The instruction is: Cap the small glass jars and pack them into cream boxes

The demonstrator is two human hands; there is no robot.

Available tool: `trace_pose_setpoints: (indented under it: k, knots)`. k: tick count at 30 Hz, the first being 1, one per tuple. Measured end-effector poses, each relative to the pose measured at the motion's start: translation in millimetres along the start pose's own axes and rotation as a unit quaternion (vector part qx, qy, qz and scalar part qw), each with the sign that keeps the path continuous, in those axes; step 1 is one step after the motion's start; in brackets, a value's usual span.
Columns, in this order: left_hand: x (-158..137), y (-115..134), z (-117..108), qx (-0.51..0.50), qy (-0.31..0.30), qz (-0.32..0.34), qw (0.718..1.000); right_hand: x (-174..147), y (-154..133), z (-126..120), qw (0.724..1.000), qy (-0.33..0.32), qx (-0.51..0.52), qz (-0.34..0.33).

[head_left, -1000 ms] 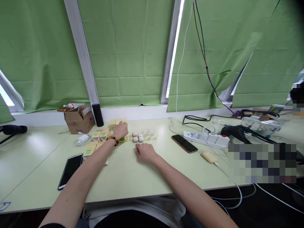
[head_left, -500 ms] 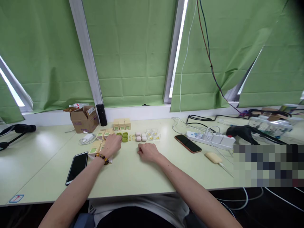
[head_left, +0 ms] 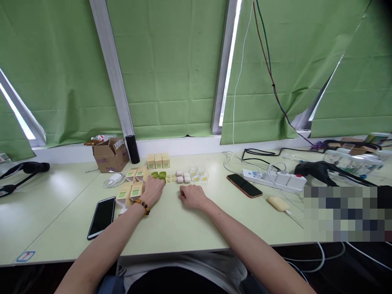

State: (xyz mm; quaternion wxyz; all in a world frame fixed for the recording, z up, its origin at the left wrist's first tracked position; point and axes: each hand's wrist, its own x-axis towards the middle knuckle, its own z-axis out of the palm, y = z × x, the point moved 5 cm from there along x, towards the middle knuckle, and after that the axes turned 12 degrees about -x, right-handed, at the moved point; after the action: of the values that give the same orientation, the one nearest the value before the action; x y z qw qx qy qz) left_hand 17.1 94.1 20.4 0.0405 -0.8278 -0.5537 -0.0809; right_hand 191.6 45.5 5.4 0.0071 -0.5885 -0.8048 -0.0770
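1. Two grips of ours are over the desk (head_left: pixel 171 232): our left grip (head_left: pixel 153 189) and our right grip (head_left: pixel 192 197), near each other but apart.
2. Our left grip has its fingers bent down. We cannot tell if they are pinched on anything or loose.
3. Some green pieces (head_left: pixel 161 174) sit just past our left grip, close to its fingertips.
4. Our right grip is curled up, fingers together.
5. Small yellow bits (head_left: pixel 173 180) lie past our grips, in the gap between them. Past our right grip, we see pink blocks (head_left: pixel 186 179) and clear cups (head_left: pixel 196 178) with yellow inside.
6. Four tan boxes (head_left: pixel 137 189) are left of our left grip. Three more boxes (head_left: pixel 158 161) stand in a row farther past it.
7. One black phone (head_left: pixel 244 185) lies right of our right grip.
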Motion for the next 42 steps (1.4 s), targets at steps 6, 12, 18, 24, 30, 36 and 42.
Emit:
trace_pose_setpoints:
  k: [6,12,18,24,30,36,42]
  knots:
    - [-12.3,5.1,-6.5,0.016,0.025,0.032,0.999,2.3,-0.1,1.8,0.998,0.031,0.059,0.015]
    - [-35.9,25.4,-27.9,0.009,0.147,0.131,0.98,2.5,3.6,-8.8,0.962,0.162,0.219,0.024]
    - [-55.3,48.6,-36.3,0.013,0.28,0.267,0.922,0.0,5.3,-17.9,0.909,0.207,0.361,-0.003]
    - [-61.6,39.6,-44.3,-0.072,0.358,0.281,0.888,1.8,6.8,-16.5,0.847,0.207,0.489,-0.03]
    - [-56.8,25.5,-62.9,-0.253,0.261,0.273,0.891,8.2,5.7,-4.6,0.832,0.14,0.531,-0.08]
    - [-49.1,32.9,-52.6,-0.346,0.069,0.293,0.889,10.1,1.3,4.0,0.811,0.101,0.563,-0.123]
    - [-29.9,18.2,-30.1,-0.524,0.078,0.206,0.823,10.0,1.4,1.6,0.733,0.088,0.661,-0.131]
